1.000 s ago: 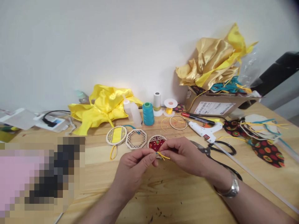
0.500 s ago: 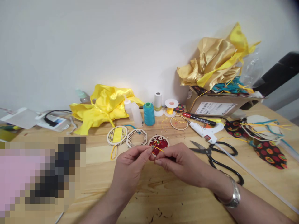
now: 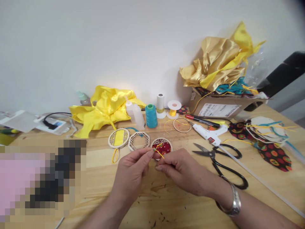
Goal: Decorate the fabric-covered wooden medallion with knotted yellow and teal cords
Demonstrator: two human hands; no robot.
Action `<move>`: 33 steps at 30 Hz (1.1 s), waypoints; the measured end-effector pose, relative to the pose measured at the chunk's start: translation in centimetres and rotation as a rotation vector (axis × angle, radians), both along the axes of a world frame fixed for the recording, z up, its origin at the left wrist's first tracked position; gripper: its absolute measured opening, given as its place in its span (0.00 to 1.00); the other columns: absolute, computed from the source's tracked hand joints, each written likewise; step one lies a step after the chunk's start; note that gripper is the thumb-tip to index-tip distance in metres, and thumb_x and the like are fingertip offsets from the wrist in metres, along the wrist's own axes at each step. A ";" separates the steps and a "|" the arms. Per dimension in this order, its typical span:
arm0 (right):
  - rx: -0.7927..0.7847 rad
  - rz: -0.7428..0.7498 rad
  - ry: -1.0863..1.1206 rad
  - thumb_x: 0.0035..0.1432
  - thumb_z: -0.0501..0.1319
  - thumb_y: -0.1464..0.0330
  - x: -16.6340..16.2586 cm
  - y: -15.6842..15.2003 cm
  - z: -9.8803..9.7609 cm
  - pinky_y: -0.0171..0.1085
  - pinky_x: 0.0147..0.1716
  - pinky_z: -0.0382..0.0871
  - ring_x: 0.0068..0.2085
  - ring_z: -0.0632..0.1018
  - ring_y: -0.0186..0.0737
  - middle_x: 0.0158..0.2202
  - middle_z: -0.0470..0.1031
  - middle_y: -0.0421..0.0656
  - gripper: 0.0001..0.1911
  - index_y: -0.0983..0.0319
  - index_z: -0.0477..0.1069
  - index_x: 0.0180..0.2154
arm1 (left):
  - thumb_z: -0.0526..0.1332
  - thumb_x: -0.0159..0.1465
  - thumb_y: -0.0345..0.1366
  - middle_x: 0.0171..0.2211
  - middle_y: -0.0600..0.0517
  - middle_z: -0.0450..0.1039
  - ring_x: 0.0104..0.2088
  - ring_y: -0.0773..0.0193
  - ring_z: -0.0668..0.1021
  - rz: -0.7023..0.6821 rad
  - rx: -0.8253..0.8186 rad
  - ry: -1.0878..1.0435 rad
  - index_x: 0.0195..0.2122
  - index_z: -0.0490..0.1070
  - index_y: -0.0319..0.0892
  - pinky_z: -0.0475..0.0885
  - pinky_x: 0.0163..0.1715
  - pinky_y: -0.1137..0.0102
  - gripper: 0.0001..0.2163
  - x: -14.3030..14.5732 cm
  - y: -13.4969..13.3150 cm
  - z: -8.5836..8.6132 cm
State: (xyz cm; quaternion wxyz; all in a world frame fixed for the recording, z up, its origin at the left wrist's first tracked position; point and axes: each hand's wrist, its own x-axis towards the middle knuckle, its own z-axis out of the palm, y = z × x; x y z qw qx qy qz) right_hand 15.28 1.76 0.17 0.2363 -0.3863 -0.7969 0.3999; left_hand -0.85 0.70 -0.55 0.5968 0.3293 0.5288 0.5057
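Both hands meet over the wooden table [image 3: 166, 203] in front of a round wooden ornament with red patterned fabric [image 3: 162, 146]. My left hand [image 3: 132, 171] pinches a thin yellow cord [image 3: 159, 151] between thumb and forefinger. My right hand [image 3: 182, 168], with a silver watch on the wrist, pinches the same cord from the other side. The fingertips nearly touch. Left of the red ornament lie an empty octagonal wooden frame [image 3: 138, 141] and a round ornament with yellow fabric [image 3: 118, 138].
Black scissors [image 3: 221, 160] and a white glue gun [image 3: 211, 133] lie to the right. Behind are a teal thread cone [image 3: 151, 116], white spools, glue bottles, yellow satin [image 3: 105, 106], a cardboard box [image 3: 219, 106] of gold fabric and patterned fabric scraps [image 3: 271, 149]. A blurred patch covers the lower left.
Both hands have drawn slightly toward me and lower, uncovering more of the red ornament. The yellow cord ends now stand up between the fingertips instead of trailing below them.
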 end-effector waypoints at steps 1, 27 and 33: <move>-0.001 0.002 0.004 0.60 0.55 0.71 0.0 0.0 0.0 0.28 0.23 0.51 0.23 0.58 0.25 0.19 0.58 0.32 0.15 0.64 0.59 0.21 | 0.67 0.51 0.36 0.22 0.52 0.76 0.14 0.79 0.58 0.000 -0.011 -0.064 0.28 0.78 0.39 0.51 0.14 0.80 0.06 0.1 0.0 0.0; -0.166 -0.288 0.407 0.53 0.59 0.74 -0.1 1.4 0.4 0.29 0.27 0.62 0.26 0.69 0.29 0.22 0.70 0.36 0.07 0.64 0.71 0.23 | 0.64 0.55 0.37 0.17 0.56 0.67 0.17 0.74 0.60 -0.228 0.099 0.203 0.24 0.76 0.40 0.53 0.16 0.76 0.07 -0.2 -0.7 0.0; -0.265 -0.179 0.496 0.56 0.58 0.69 -0.1 1.7 0.1 0.34 0.34 0.65 0.33 0.71 0.33 0.30 0.72 0.41 0.09 0.64 0.69 0.25 | 0.64 0.56 0.38 0.18 0.56 0.67 0.17 0.75 0.59 -0.228 0.074 0.128 0.24 0.76 0.40 0.53 0.17 0.76 0.07 -0.2 -0.8 -0.3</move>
